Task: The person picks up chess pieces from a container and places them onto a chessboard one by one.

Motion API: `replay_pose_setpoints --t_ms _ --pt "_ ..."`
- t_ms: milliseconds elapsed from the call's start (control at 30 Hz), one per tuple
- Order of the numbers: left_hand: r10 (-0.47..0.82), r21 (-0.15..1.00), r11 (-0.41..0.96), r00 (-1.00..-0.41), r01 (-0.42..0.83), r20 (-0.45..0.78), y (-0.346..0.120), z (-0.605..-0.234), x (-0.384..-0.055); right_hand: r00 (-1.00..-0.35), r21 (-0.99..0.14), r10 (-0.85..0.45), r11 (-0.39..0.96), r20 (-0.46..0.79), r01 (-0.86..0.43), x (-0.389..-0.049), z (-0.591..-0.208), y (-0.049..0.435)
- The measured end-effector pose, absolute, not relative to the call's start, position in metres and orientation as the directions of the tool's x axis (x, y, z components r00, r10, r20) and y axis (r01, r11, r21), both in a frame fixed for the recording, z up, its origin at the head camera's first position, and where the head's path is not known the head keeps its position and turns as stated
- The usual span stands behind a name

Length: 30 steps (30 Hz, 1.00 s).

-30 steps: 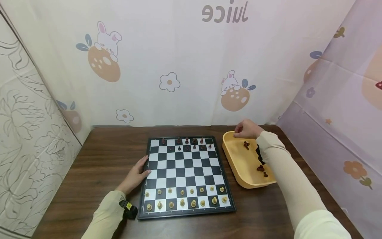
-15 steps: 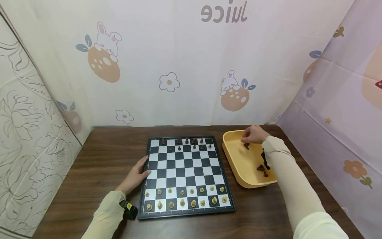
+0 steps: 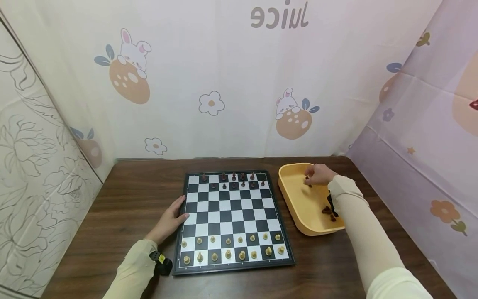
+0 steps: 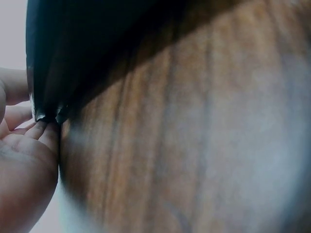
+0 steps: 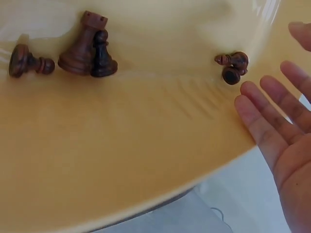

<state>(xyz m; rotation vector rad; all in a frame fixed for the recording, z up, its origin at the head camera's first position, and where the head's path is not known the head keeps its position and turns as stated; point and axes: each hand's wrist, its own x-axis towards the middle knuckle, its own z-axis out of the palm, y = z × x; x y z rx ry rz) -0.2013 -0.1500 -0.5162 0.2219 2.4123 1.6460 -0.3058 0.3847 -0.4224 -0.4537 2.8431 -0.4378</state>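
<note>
At the left edge of the black-and-white chessboard (image 3: 225, 216) my left hand (image 3: 169, 221) rests with fingers extended and thumb on the border. In the left wrist view, the left hand (image 4: 26, 160) touches the board's dark side (image 4: 82, 53). My right hand (image 3: 320, 174) is lowered into the yellow tray (image 3: 289, 202). In the right wrist view, the right hand's fingers (image 5: 277, 116) are spread and slightly bent, beside a small cluster of dark brown chess pieces (image 5: 235, 66). Farther along the tray lie a brown rook (image 5: 82, 46) with a pawn (image 5: 103, 56) against it, and a toppled pawn (image 5: 30, 62).
Gold chess pieces (image 3: 228, 253) stand in two rows along the board's near side. Dark brown pieces (image 3: 234, 176) stand in the two far rows, with some squares bare. The wooden table (image 3: 145, 182) meets a patterned curtain (image 3: 213, 128) at the back.
My right hand has moved from above the tray's far rim right and down to the brown pieces inside it. The left hand has stayed at the board's edge.
</note>
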Motion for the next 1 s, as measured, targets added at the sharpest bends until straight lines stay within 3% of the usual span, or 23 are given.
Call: replay_pose_setpoints --t_ms 500,1000 --pt "0.231 0.931 0.365 -0.968 -0.005 -0.095 -0.149 -0.516 -0.202 -0.911 -0.354 -0.369 0.89 -0.185 -0.289 -0.308 -0.436 0.382" --pt "0.227 0.931 0.365 -0.968 -0.014 -0.104 -0.149 -0.517 -0.203 -0.882 -0.254 -0.468 0.861 -0.055 -0.441 -0.318 -0.459 0.389"
